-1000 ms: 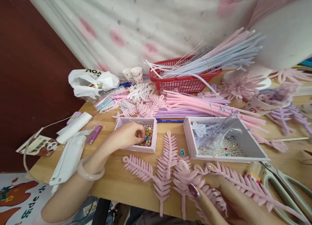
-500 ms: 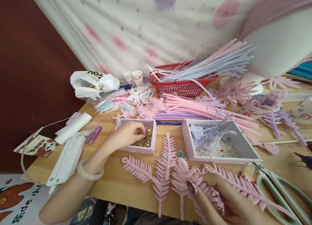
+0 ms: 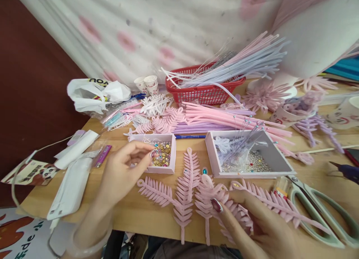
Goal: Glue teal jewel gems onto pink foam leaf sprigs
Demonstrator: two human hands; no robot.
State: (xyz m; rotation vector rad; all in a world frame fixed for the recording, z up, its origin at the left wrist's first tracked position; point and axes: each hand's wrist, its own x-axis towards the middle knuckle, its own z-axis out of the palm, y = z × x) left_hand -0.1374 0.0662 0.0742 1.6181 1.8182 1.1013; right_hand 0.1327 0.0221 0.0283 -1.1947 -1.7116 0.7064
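Pink pipe-cleaner leaves (image 3: pixel 193 189) lie on the wooden surface (image 3: pixel 134 210), pressed down under the right hand (image 3: pixel 252 225), whose fingers (image 3: pixel 217 206) are flattened on them. The left hand (image 3: pixel 123 173) is raised, its fingers (image 3: pixel 148 156) pinched together; whether they hold a gem cannot be told. Just beyond them sits the small gem tray (image 3: pixel 159 158).

Wooden table (image 3: pixel 134 210): pink leaves (image 3: pixel 183 191), two trays (image 3: pixel 213 161), red basket (image 3: pixel 204 94), scissors (image 3: pixel 316 210).
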